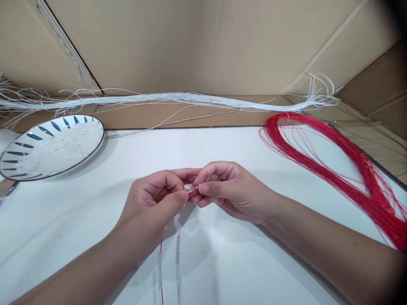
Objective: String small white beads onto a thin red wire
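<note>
Far left, a pale object (6, 139) is cut off by the picture's edge; can't make it out. Below it, a flat brown piece (6, 186) pokes from under the plate (34, 137), mostly hidden. Plate is oval to my eye, white with dark teal strokes and a brown rim; it holds clear whitish bits (65, 144), too merged to tell apart. Behind, a white cord bundle (178, 100) runs across, its splayed left end cut off.

Centre: left hand (162, 192) curled, thumb and forefinger pinched on a red cord (161, 245); its other fingers are partly hidden. The cord hangs below this hand, strung with translucent beads (160, 267), and leaves the bottom edge. Right hand (222, 186) meets it fingertip to fingertip, thumb and forefinger closed on the same small red-and-pale spot; fingers cover whether a bead or knot sits there.

Right: a red cord hank (370, 173), looped, cut off by the edge.

Counts: one plate, two hands, one white bundle, one red hank; beads blur together, uncountable.

Surface: glossy white tabletop (248, 262), soft shadows under both arms. Cardboard wall (190, 46) behind, folded and seamed, cardboard strip (222, 120) along its foot; upper right corner dark, blurred.
</note>
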Motion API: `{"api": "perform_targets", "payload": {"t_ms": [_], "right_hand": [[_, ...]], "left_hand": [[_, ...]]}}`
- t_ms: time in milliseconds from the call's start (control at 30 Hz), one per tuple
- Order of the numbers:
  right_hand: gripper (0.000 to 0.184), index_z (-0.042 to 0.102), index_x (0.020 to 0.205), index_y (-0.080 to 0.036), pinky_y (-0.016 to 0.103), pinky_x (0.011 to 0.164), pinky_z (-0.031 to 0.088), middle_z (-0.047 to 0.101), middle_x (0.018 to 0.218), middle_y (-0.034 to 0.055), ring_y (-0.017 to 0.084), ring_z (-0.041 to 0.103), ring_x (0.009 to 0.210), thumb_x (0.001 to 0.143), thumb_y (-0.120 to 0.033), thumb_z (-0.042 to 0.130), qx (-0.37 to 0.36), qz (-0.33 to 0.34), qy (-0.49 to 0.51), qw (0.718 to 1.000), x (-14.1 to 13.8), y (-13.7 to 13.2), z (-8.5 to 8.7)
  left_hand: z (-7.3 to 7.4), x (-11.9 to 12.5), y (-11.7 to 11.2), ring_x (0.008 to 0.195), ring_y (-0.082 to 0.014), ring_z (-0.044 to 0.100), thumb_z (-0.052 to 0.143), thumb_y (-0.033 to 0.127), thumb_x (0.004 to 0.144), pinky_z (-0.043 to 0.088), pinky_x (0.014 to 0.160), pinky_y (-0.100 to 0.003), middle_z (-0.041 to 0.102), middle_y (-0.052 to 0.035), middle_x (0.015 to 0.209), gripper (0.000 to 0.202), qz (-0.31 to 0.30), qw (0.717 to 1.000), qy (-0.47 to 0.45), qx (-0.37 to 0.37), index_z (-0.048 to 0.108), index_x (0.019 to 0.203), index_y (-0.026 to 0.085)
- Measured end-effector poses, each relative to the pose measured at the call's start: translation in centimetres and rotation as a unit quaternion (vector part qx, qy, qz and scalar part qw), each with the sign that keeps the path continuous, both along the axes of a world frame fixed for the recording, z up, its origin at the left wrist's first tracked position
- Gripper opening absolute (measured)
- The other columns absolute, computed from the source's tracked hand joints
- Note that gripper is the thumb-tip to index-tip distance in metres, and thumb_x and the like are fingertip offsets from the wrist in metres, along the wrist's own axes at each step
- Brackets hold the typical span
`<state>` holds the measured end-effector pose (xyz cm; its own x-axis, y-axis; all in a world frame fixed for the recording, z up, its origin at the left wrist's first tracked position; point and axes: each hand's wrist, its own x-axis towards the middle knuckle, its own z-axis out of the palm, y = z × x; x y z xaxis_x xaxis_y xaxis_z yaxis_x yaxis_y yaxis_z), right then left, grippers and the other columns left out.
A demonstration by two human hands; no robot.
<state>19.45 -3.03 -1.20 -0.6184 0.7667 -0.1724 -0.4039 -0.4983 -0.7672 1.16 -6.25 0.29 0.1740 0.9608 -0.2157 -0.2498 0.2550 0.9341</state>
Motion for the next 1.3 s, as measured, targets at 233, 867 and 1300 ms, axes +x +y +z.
{"api": "perform_targets", "payload": {"t_ms": [233, 867, 1300], "right_hand": [[0.005, 0.075, 0.082, -0.015, 0.018, 0.072, 0.061, 0.078, 0.080, 0.0031, 0.009, 0.074, 0.073, 0.081, -0.013, 0.079, 0.005, -0.003, -0.003, 1.000, 0.0, 0.0, -0.1], [0.005, 0.076, 0.082, -0.016, 0.021, 0.071, 0.058, 0.076, 0.078, 0.0022, 0.009, 0.071, 0.070, 0.080, -0.017, 0.080, 0.036, -0.022, -0.018, 0.999, -0.1, 0.0, -0.4], [0.002, 0.077, 0.082, -0.017, 0.021, 0.068, 0.056, 0.074, 0.076, 0.0011, 0.009, 0.069, 0.068, 0.082, -0.016, 0.079, 0.056, -0.024, -0.029, 0.998, -0.1, 0.0, -0.3]], "left_hand": [[-0.2, -0.1, 0.0, 0.087, -0.0199, 0.071, 0.071, 0.016, 0.081, 0.059, 0.080, -0.031, 0.076, -0.0050, 0.115, 0.019, -0.004, 1.000, 0.010, 0.018, 0.068, 0.062, 0.018], [0.6, 0.8, -0.4, 0.092, -0.0223, 0.072, 0.075, 0.023, 0.081, 0.060, 0.079, -0.032, 0.077, -0.0064, 0.113, 0.019, 0.033, 0.993, 0.105, 0.040, 0.068, 0.063, 0.019], [0.4, 0.7, -0.4, 0.104, -0.0235, 0.070, 0.075, 0.023, 0.081, 0.058, 0.085, -0.031, 0.077, -0.0036, 0.113, 0.020, 0.028, 0.993, 0.101, 0.045, 0.067, 0.062, 0.020]]}}
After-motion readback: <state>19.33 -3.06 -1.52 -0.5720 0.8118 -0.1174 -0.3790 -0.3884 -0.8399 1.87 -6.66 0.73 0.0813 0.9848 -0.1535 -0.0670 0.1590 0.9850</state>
